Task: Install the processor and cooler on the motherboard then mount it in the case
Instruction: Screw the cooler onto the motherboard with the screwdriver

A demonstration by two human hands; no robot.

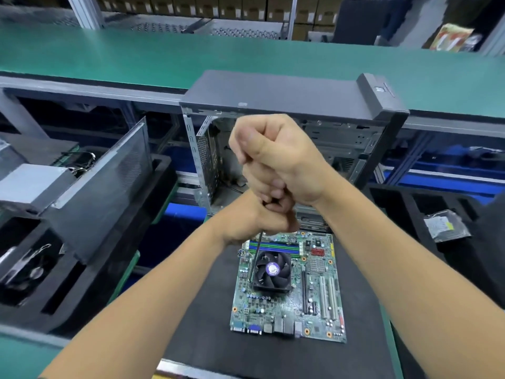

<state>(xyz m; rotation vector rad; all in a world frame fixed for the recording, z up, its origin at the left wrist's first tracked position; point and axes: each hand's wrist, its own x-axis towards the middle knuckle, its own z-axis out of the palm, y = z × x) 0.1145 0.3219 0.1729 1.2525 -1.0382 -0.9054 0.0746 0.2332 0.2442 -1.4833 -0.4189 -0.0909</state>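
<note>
Motherboard [289,288], green and flat on a black mat [207,310] at the front of the bench, carries a black cooler [271,270] whose fan sits over the processor position; the processor itself is hidden underneath. Behind it stands an open grey computer case [295,127], its side off and its inside facing the person.

A slim dark screwdriver shaft [255,258] runs down from the hands to the cooler's near left corner, where its tip seems to meet a mounting screw.

Risks, as a judgement: the shaft leans slightly, so the tip could slip off the screw head and gouge the board or the blue and green memory slots [273,246] just beside it. Heavy two-handed force could strip the screw or tighten one corner too far and tilt the cooler.

Both hands are clenched, stacked one above the other well above the board. The left hand [262,217], lower, curls around the screwdriver near the top of the shaft. The right hand [278,157], a tight fist on top, appears to wrap the handle, which is hidden inside the fingers.
</note>
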